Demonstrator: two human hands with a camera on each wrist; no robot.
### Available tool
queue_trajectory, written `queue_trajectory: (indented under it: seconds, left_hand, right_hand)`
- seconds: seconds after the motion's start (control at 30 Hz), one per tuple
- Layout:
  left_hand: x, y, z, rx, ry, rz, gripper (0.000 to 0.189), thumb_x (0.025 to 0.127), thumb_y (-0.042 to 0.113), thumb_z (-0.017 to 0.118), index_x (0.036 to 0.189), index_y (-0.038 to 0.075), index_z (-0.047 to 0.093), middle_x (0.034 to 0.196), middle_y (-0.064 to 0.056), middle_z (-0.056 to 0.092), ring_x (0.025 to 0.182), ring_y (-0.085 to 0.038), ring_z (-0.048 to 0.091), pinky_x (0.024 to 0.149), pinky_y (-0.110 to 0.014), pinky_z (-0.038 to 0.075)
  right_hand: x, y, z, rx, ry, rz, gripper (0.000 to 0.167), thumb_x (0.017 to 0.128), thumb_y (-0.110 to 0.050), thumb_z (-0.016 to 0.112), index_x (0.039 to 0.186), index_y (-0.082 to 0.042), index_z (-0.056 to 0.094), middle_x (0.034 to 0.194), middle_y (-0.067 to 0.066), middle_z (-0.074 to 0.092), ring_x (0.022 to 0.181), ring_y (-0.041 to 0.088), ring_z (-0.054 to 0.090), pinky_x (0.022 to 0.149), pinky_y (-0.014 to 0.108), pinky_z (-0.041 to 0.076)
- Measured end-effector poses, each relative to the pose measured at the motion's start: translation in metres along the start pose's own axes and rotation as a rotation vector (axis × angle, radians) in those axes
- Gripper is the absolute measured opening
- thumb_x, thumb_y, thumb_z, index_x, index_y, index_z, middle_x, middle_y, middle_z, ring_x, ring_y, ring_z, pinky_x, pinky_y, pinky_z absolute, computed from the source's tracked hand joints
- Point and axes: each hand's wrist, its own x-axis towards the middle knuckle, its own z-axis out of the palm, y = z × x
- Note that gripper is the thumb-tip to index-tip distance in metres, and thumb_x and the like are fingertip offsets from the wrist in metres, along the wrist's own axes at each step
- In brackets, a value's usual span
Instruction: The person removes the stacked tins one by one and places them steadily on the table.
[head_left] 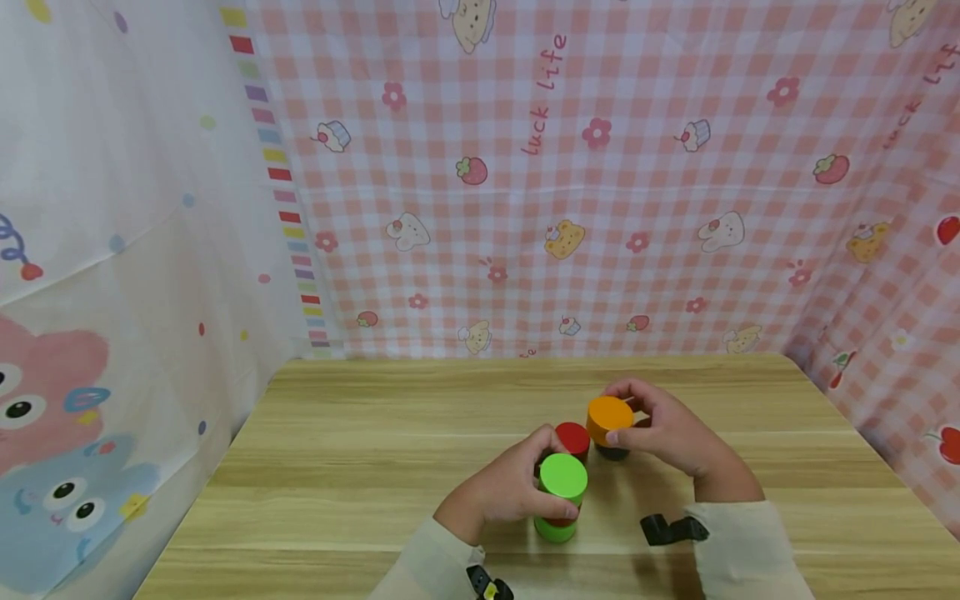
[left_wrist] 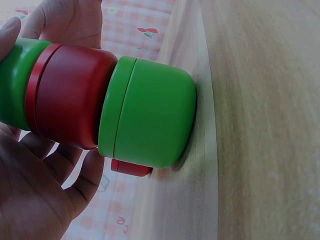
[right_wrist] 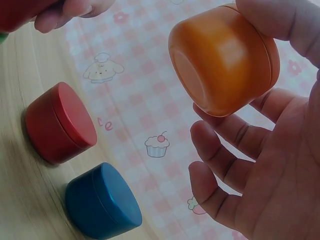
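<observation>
My left hand [head_left: 510,485] grips the top of a stack of small round lidded tins. The top green tin [head_left: 563,476] sits on a red tin [left_wrist: 75,95], and that rests on a bottom green tin [left_wrist: 150,112] standing on the table. Held between thumb and fingers of my right hand [head_left: 675,433] is an orange tin [head_left: 610,419], raised off the table. Just beyond the stack stands a separate red tin [head_left: 573,439]. A blue tin [right_wrist: 103,201] stands near it, mostly hidden below the orange one in the head view.
The wood-grain table [head_left: 337,467] spreads out on both sides of the hands. A pink checked cloth [head_left: 525,208] hangs behind its far edge, and a white patterned cloth [head_left: 150,208] hangs at the left. Black straps with mounts [head_left: 673,530] sit on the sleeves.
</observation>
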Motion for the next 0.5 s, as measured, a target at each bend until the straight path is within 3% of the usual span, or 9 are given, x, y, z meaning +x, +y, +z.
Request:
queue_trajectory:
  seconds: [0.5]
  left_hand:
    - [0.001, -0.002, 0.000, -0.006, -0.007, 0.000, 0.049, 0.087, 0.013, 0.086, 0.117, 0.014, 0.048, 0.112, 0.005, 0.064, 0.100, -0.009, 0.063, 0.090, -0.024, 0.054]
  right_hand:
    - [0.001, 0.013, -0.006, -0.010, 0.032, 0.047, 0.047, 0.090, -0.014, 0.080, 0.131, -0.003, 0.059, 0.118, 0.016, 0.064, 0.104, 0.031, 0.056, 0.085, 0.041, 0.051]
